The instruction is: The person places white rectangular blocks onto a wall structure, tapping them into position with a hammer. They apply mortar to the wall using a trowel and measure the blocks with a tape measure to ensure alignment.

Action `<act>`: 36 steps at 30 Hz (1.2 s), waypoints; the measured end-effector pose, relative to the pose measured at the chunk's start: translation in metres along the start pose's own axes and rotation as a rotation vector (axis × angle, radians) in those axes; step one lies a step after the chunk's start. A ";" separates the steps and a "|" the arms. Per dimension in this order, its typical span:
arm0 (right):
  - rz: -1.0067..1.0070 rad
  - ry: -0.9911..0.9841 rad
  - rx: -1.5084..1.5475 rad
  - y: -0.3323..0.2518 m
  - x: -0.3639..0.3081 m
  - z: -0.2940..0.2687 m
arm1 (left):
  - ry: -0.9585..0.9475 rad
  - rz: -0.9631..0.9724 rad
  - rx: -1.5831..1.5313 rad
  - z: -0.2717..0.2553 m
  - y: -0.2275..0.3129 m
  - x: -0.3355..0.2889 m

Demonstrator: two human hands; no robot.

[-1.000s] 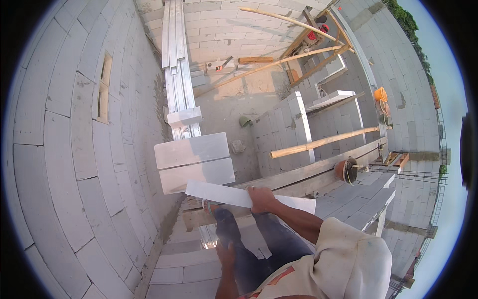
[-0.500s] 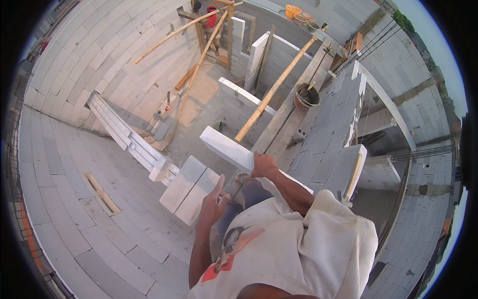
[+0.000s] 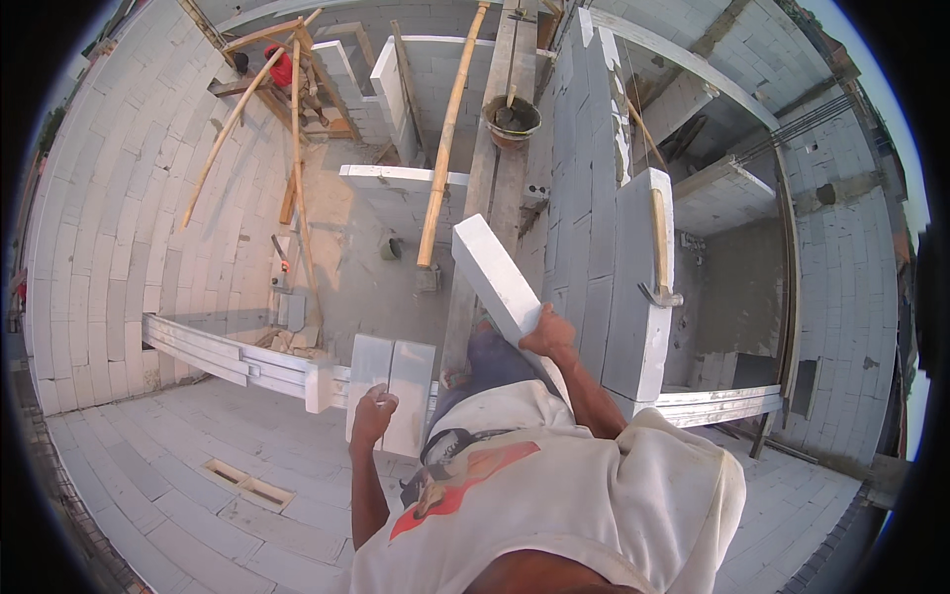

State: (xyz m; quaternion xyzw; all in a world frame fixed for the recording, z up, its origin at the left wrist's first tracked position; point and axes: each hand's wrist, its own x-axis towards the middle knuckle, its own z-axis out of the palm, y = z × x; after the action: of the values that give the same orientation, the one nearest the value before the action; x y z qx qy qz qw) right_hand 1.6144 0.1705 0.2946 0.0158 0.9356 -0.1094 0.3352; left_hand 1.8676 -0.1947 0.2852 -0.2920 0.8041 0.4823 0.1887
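My right hand [image 3: 550,333] grips the near end of a long white lightweight block [image 3: 495,277], which slants up and away to the left. My left hand [image 3: 373,414] is closed, its fingers curled in front of two pale blocks [image 3: 408,366] standing side by side with a narrow dark gap between them. Whatever is pinched in those fingers is too small to make out. To the right, a claw hammer [image 3: 660,252] with a wooden handle rests on the end of a block wall [image 3: 633,337].
A bucket [image 3: 511,121] with a tool in it stands on a wooden plank [image 3: 485,183]. Bamboo poles [image 3: 450,148] cross the space. White metal beams [image 3: 218,351] run to the left wall. Far left, a person in red [image 3: 282,69] stands near timber framing. The floor [image 3: 396,307] lies far below.
My view has turned to the right, bringing the hammer into sight. The block in my right hand now points more steeply away from me. My left hand's extended index finger has curled in.
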 end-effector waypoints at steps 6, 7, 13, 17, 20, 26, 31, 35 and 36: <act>0.197 0.003 0.084 0.052 -0.002 0.005 | -0.123 -0.148 0.076 0.001 0.002 0.049; 0.221 -0.006 0.098 0.056 0.000 0.008 | -0.103 -0.124 0.106 0.002 -0.001 0.061; 0.408 -0.067 0.190 0.091 0.019 0.013 | -0.051 -0.151 0.057 0.005 0.000 0.119; 0.425 -0.050 0.230 0.099 0.030 0.008 | -0.124 -0.229 0.086 0.000 -0.030 0.146; 0.487 -0.051 0.236 0.099 0.033 -0.004 | -0.230 -0.245 0.220 -0.007 -0.013 0.172; 0.454 -0.009 0.237 0.110 0.051 -0.012 | -0.205 -0.310 0.130 -0.019 0.037 0.230; 0.543 -0.026 0.273 0.118 0.084 -0.023 | -0.227 -0.351 0.160 -0.028 0.092 0.314; 0.535 -0.056 0.244 0.098 0.110 -0.043 | -0.283 -0.038 0.327 -0.052 0.052 0.391; 0.583 -0.052 0.254 0.097 0.104 -0.050 | -0.283 -0.164 0.261 -0.042 0.093 0.412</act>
State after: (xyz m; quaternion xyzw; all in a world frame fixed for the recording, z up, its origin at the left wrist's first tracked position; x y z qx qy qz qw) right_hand 1.5127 0.2715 0.2478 0.3221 0.8616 -0.1252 0.3717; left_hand 1.4936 -0.3165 0.1259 -0.2590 0.7987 0.3931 0.3748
